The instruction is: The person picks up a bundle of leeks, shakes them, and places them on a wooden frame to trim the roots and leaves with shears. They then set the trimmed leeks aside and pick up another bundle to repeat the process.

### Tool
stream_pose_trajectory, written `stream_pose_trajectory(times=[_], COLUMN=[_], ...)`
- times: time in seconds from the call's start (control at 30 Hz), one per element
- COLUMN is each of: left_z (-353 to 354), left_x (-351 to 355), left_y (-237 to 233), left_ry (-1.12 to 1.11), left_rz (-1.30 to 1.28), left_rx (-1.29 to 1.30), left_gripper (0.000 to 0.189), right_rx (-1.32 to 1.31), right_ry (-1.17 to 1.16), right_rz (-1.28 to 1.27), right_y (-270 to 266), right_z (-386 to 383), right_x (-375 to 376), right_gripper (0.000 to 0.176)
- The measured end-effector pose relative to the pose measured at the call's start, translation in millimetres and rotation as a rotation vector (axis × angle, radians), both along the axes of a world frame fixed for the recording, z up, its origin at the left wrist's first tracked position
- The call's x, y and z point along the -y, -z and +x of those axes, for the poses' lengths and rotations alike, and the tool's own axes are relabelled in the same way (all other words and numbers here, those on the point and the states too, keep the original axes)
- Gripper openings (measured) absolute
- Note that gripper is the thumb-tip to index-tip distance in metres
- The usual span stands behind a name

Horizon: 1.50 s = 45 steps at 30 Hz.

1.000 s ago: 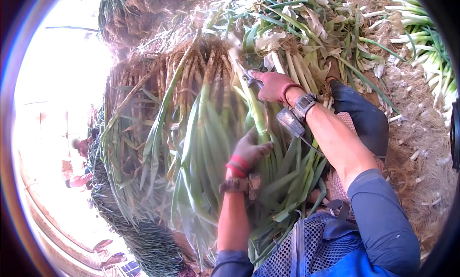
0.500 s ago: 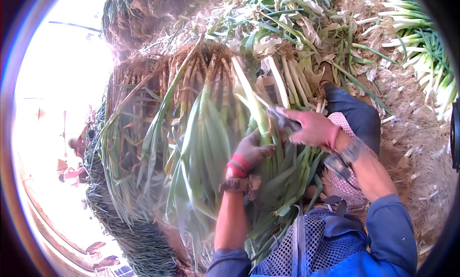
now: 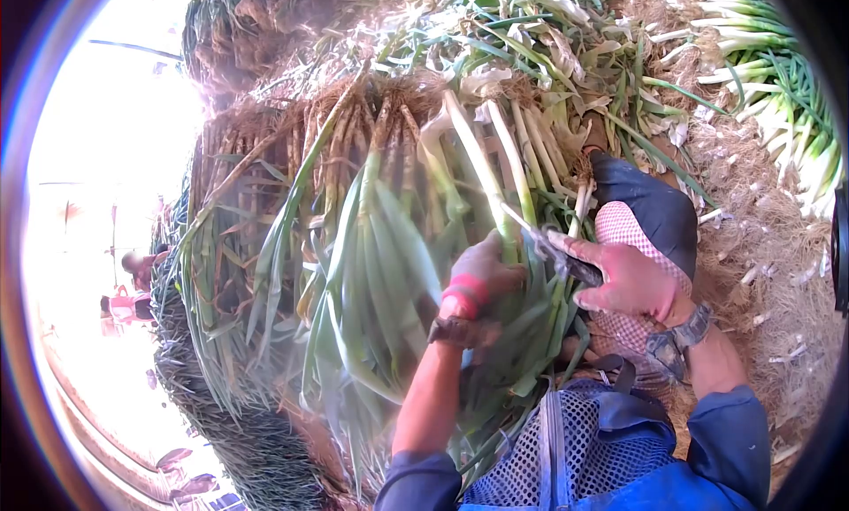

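Gloved and wrapped at the wrist with a red band, my left hand [image 3: 485, 270] is closed round the green upper part of a leek [image 3: 478, 162], whose white stem points up and away. To its right, my right hand [image 3: 623, 277] holds a dark-handled tool [image 3: 564, 260]; a thin pale tip reaches left across the held leek. More peeled white stems [image 3: 510, 148] lie just right of the held one. Unpeeled leeks with brown roots [image 3: 354, 126] and long green leaves [image 3: 376, 263] spread to the left of my left hand.
Trimmed leeks [image 3: 787, 95] are heaped at the upper right. Cut roots and scraps [image 3: 761, 272] cover the ground on the right. Loose leaves [image 3: 548, 25] pile up at the top. Another person [image 3: 137, 268] is at the far left. My bent leg [image 3: 650, 210] is beside my right hand.
The held leek and my left hand have shifted slightly right. My right hand has moved right and down, and the tool now shows more clearly between the hands.
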<state>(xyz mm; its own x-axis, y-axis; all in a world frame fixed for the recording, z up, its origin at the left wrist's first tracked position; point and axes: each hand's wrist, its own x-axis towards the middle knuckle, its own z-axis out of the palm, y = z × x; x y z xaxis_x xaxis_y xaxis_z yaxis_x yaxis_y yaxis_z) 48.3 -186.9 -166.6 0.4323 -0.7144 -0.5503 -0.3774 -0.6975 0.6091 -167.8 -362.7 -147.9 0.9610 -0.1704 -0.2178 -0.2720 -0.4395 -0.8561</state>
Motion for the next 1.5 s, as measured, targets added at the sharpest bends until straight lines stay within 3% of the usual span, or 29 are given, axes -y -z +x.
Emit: stream_pose_trajectory(times=[0.03,0.13,0.2,0.37,0.7,0.9,1.03,1.13,1.17,1.2,1.27,1.33,1.43,1.5], left_z=[-5.4,-17.0,-23.1,-24.7,-28.1,-28.9,-41.9,-56.6,-66.0,-70.2,-75.5,-76.1,-71.8,-66.1], left_x=[5.7,17.4,20.1,16.8,10.3,10.0,15.2,25.4,25.0,27.3,29.4,26.5,26.2,24.7], left_y=[0.9,12.1,15.9,26.1,31.8,38.4,29.7,20.8,19.1,16.4,11.7,10.3,10.3,-0.5], left_ry=[0.050,0.109,0.146,0.132,0.106,0.110,0.116,0.208,0.168,0.166,0.226,0.243,0.302,0.267], left_rz=[0.077,0.183,0.226,0.240,0.195,0.158,0.154,0.203,0.132,0.128,0.187,0.164,0.163,0.253], left_rx=[0.081,0.162,0.187,0.192,0.202,0.199,0.178,0.135,0.165,0.168,0.160,0.193,0.158,0.279], left_gripper=[0.069,0.070,0.066,0.064,0.064,0.060,0.053,0.064,0.050,0.050,0.066,0.068,0.063,0.053], right_rx=[0.023,-0.313,-0.192,-0.237,-0.222,-0.270,-0.280,-0.179,-0.247,-0.244,-0.227,-0.223,0.037,-0.097], right_ry=[0.003,0.052,0.109,0.199,0.245,0.159,0.013,0.018,0.043,0.042,0.198,0.166,0.054,0.092], right_rz=[-0.021,-0.126,-0.203,-0.287,-0.196,-0.198,-0.153,-0.192,-0.214,-0.218,-0.195,-0.193,-0.161,-0.154], right_y=[1.8,-16.2,13.9,40.6,48.1,52.6,20.0,20.4,17.1,13.7,11.3,12.8,33.3,24.3], right_z=[11.8,58.4,81.6,140.6,188.4,167.9,123.3,100.4,96.0,93.1,85.8,79.2,72.4,74.2], right_x=[5.2,24.8,39.6,60.3,66.0,47.2,24.3,25.9,31.3,32.6,33.7,29.7,17.2,18.3], right_gripper=[0.088,0.088,0.089,0.085,0.082,0.082,0.083,0.083,0.083,0.083,0.084,0.083,0.084,0.085])
